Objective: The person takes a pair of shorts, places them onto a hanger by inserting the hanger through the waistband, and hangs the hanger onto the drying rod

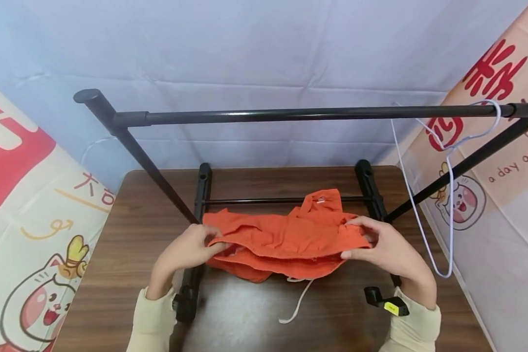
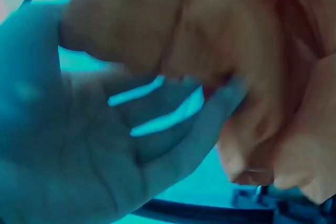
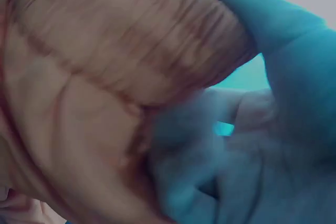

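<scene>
Both hands pinch the orange shorts: left hand (image 1: 187, 249) on one end of the waistband, right hand (image 1: 389, 249) on the other; between them the orange shorts (image 1: 286, 239) sag onto the rack base; its white drawstring (image 1: 297, 303) dangles nearer the person and could snag.

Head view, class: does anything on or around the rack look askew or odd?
Yes. The white hanger hangs tilted at the right end of the rail, empty. The orange garment is bunched between the left hand and right hand, its drawstring trailing on the table.
</scene>
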`<state>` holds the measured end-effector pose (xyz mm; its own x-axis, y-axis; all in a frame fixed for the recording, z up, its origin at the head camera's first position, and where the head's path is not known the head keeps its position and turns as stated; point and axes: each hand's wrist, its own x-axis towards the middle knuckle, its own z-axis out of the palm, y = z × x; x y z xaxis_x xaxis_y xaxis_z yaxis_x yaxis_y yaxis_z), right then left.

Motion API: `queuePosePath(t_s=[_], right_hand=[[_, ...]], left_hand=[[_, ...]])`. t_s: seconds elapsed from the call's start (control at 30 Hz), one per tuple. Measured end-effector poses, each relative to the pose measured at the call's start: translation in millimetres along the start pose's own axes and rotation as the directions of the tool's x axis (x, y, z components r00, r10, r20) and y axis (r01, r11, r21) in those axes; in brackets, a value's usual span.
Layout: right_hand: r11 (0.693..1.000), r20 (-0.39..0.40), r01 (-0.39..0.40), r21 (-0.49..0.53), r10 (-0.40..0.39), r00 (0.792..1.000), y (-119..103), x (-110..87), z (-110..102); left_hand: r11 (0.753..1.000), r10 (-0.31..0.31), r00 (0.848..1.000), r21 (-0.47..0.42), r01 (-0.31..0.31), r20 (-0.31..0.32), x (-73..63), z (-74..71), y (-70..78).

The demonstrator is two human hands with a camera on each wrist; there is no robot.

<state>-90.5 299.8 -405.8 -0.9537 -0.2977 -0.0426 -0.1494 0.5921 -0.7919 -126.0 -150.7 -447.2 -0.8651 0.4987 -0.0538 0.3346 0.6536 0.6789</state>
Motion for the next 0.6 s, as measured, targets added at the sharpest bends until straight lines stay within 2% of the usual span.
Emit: queuePosePath(t_s=[0.1,0.17,0.23,0.3,0.33,0.4,0.43,0.5,0.53,0.6], right_hand=[[0.994,-0.086,-0.106,-0.007,0.105,0.991,-1,1.2,0],[0.984,-0.135,-0.172,0.039,0.175,0.975,-3,4.3,2],[0.971,-0.162,-0.223,0.091,0.236,0.958,-5,7.3,5],[0.953,-0.171,-0.271,0.135,0.292,0.941,-6,9.6,9],[0.943,-0.173,-0.296,0.155,0.32,0.931,-6,10.0,11],[0.926,-0.174,-0.332,0.178,0.362,0.916,-4,10.5,15],[0.919,-0.175,-0.349,0.184,0.38,0.908,-4,10.8,17],[0.916,-0.19,-0.37,0.157,0.396,0.898,-3,11.2,21],[0.917,-0.2,-0.376,0.134,0.396,0.896,-2,11.8,22],[0.922,-0.229,-0.382,0.058,0.385,0.894,0,13.1,24]], left_hand=[[0.98,0.034,0.995,-0.196,-0.015,0.093,-3.3,-2.4,-6.6],[0.944,0.052,0.994,-0.329,-0.017,0.096,-4.9,-3.4,-8.3],[0.883,0.053,0.996,-0.469,-0.01,0.077,-5.5,-2.3,-11.5],[0.805,0.03,0.998,-0.593,0.005,0.048,-5.5,1.4,-13.4],[0.757,0.02,0.999,-0.654,0.006,0.032,-5.0,4.5,-13.8],[0.672,0.012,1.0,-0.74,-0.002,0.009,-3.2,12.2,-13.9],[0.644,0.009,1.0,-0.765,-0.008,-0.003,-2.0,16.1,-12.1],[0.61,0.006,1.0,-0.792,-0.022,-0.022,0.6,22.6,-7.4],[0.607,0.007,1.0,-0.794,-0.027,-0.029,2.0,25.0,-5.0],[0.625,0.012,0.999,-0.78,-0.038,-0.04,3.2,28.0,-1.1]])
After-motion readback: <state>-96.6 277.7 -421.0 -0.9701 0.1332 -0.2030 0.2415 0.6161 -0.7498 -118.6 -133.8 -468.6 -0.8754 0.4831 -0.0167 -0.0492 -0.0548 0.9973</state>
